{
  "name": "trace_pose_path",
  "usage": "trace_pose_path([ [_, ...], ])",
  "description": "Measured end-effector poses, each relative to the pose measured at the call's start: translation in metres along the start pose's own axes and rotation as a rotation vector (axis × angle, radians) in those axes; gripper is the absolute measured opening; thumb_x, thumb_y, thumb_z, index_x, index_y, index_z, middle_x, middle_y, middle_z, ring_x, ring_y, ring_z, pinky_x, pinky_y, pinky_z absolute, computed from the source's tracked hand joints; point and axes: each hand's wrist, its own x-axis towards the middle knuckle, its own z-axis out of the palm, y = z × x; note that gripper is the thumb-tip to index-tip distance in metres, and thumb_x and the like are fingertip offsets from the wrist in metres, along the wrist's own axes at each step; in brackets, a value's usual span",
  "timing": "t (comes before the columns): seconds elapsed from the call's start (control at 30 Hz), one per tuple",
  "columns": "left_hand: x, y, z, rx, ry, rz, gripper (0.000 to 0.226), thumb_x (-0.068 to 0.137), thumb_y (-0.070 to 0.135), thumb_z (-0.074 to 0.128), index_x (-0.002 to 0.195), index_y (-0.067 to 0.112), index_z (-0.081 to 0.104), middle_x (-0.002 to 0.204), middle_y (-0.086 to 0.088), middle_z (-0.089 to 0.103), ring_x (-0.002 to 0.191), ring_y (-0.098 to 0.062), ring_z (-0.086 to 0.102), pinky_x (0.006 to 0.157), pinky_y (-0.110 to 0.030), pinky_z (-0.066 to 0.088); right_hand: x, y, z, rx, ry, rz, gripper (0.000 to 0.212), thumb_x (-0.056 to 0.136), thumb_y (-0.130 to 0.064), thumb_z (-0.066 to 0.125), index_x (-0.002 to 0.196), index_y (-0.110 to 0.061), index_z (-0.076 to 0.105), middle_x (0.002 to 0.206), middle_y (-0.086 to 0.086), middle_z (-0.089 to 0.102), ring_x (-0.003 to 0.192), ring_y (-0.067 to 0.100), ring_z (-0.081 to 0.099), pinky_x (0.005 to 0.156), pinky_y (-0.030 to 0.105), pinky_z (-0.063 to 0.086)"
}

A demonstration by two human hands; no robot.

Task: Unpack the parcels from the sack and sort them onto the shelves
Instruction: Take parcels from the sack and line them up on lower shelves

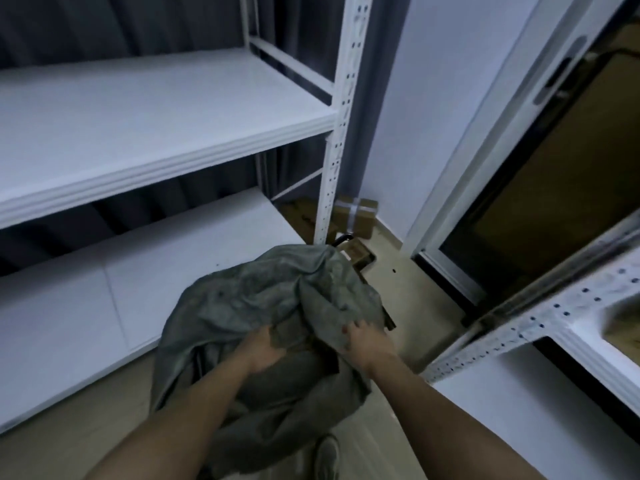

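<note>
I see the grey-green sack [263, 306] standing on the floor beside the white shelves [166, 133]. My left hand [259, 351] reaches into its mouth, fingers curled on a brownish parcel [287, 336], while my right hand [369, 344] grips the sack's rim. Cardboard boxes [356, 216] sit by the wall.

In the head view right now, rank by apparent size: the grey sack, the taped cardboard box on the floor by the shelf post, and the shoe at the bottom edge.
1. grey sack, clearly largest.
2. and 3. taped cardboard box and shoe look alike; the shoe is nearer and cut off, so no ranking.
</note>
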Motion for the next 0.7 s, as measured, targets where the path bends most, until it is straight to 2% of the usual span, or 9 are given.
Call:
trace_pose_path([
  [0.07,0.023,-0.015,0.004,0.110,0.027,-0.078,0.077,0.086,0.061,0.053,0.148,0.024,0.027,0.151,-0.004,0.032,0.133,-0.021,0.038,0.113,-0.034,0.030,0.029,0.000,0.010,-0.109,-0.066,-0.055,0.048,0.096,-0.034,0.047,0.139,-0.014,0.037,0.139,0.012,0.040,0.127,0.032,0.040,0.098,0.041,0.039],
  [0.13,0.056,-0.032,0.015,0.280,0.059,-0.146,0.078,0.090,0.059,0.045,0.152,0.020,0.015,0.156,-0.008,0.023,0.138,-0.027,0.031,0.114,-0.039,0.027,0.067,0.002,0.025,-0.261,-0.103,-0.134,0.049,0.096,-0.032,0.047,0.140,-0.012,0.036,0.140,0.013,0.039,0.126,0.033,0.040,0.099,0.042,0.038],
  [0.27,0.107,-0.059,0.043,0.617,0.067,-0.166,0.070,0.093,0.048,0.041,0.149,0.013,0.020,0.151,-0.014,0.032,0.136,-0.029,0.033,0.111,-0.037,0.028,0.137,-0.002,0.063,-0.536,-0.154,-0.331,0.043,0.099,-0.025,0.040,0.139,-0.009,0.040,0.140,0.016,0.040,0.127,0.034,0.039,0.105,0.044,0.030],
  [0.37,0.146,-0.078,0.065,0.780,-0.037,-0.131,0.068,0.094,0.040,0.043,0.150,0.010,0.018,0.154,-0.012,0.021,0.139,-0.029,0.024,0.110,-0.042,0.026,0.190,-0.012,0.100,-0.689,-0.156,-0.537,0.038,0.102,-0.019,0.033,0.134,-0.006,0.048,0.136,0.016,0.046,0.125,0.033,0.039,0.106,0.043,0.027],
  [0.47,0.186,-0.094,0.079,1.028,-0.140,-0.072,0.067,0.096,0.039,0.042,0.150,0.007,0.019,0.155,-0.017,0.017,0.142,-0.034,0.014,0.114,-0.047,0.015,0.238,-0.024,0.140,-0.979,-0.201,-0.693,0.047,0.103,-0.031,0.031,0.145,-0.011,0.037,0.149,0.010,0.038,0.139,0.028,0.029,0.117,0.046,0.014],
  [0.57,0.217,-0.110,0.088,1.173,-0.249,-0.068,0.064,0.099,0.036,0.039,0.151,0.007,0.017,0.158,-0.016,0.011,0.146,-0.035,0.003,0.116,-0.051,0.001,0.276,-0.026,0.166,-1.102,-0.200,-0.724,0.054,0.103,-0.039,0.027,0.150,-0.012,0.026,0.156,0.006,0.027,0.145,0.025,0.021,0.119,0.046,0.003],
  [0.63,0.235,-0.121,0.092,1.255,-0.286,-0.041,0.054,0.103,0.030,0.031,0.151,0.008,0.020,0.159,-0.015,0.011,0.147,-0.034,0.001,0.116,-0.054,-0.004,0.299,-0.016,0.171,-1.166,-0.160,-0.665,0.059,0.104,-0.041,0.021,0.152,-0.008,0.015,0.159,0.009,0.017,0.147,0.027,0.014,0.119,0.043,0.005],
  [0.7,0.251,-0.124,0.090,1.368,-0.318,-0.005,0.051,0.105,0.029,0.024,0.151,0.010,0.019,0.159,-0.013,0.010,0.147,-0.033,0.001,0.116,-0.057,-0.006,0.317,-0.002,0.165,-1.169,-0.206,-0.610,0.063,0.102,-0.048,0.015,0.152,-0.010,0.018,0.157,0.010,0.024,0.144,0.028,0.022,0.118,0.044,0.008],
])
